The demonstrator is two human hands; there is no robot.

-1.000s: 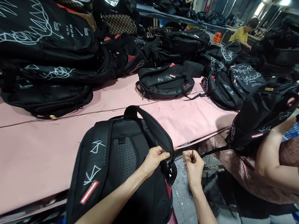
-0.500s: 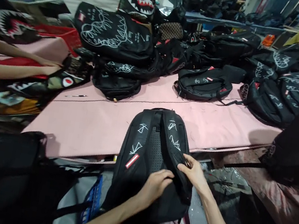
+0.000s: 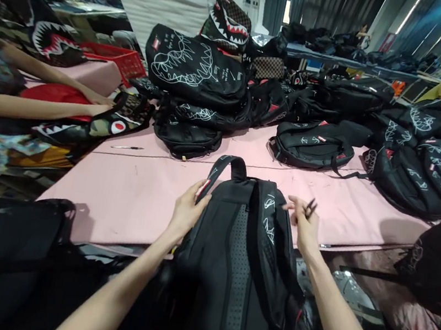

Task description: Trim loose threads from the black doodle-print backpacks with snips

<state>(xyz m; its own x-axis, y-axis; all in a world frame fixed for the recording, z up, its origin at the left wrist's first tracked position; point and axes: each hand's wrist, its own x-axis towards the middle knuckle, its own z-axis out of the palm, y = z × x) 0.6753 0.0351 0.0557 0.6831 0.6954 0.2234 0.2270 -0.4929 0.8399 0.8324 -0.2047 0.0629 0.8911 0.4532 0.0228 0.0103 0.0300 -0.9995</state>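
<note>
A black backpack (image 3: 236,279) stands upright in front of me, its back panel with a grey mesh strip facing me. My left hand (image 3: 188,210) grips its left shoulder strap (image 3: 220,168), which arches up and away from the panel. White scribbled marks show on the right shoulder strap (image 3: 269,217), which lies against the bag. Beside the bag's upper right edge is my right hand (image 3: 302,222), fingers curled around small dark thread snips (image 3: 311,208) whose two points stick up. Its index finger reaches toward the bag; whether it touches is unclear.
A pink-covered table (image 3: 135,196) lies ahead, with a pen-like metal tool (image 3: 126,147) on it. Black backpacks (image 3: 196,66) are piled at the back and right. At left, a co-worker's hands (image 3: 102,104) hold a camouflage shark-face bag (image 3: 117,127) near a red crate (image 3: 129,67).
My left hand has moved up from the lower panel and lifted the left strap. My right hand has gone up to the bag's top right side. The view has shifted slightly left.
</note>
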